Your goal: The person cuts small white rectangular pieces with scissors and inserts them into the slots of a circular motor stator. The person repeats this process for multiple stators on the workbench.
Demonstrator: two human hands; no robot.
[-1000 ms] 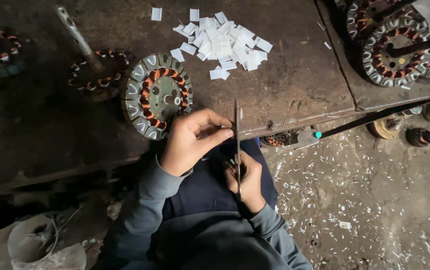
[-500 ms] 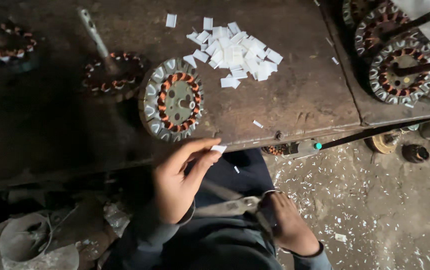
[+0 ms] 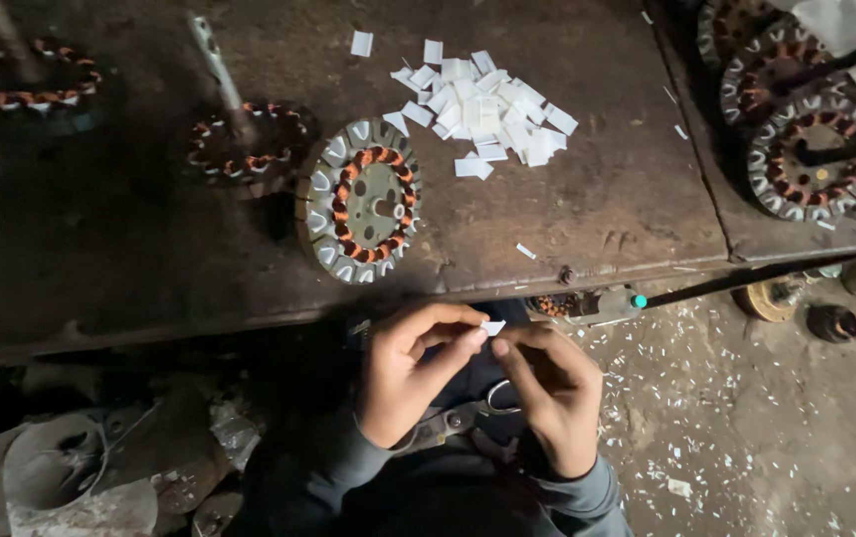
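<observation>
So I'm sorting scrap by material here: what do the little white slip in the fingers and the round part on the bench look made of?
The small white slip, pinched between left hand and right hand, looks like thin matte paper or insulating sheet, flat and crisp-edged. The round stator looks like dull grey metal with reddish, copper-like wire coils.
</observation>
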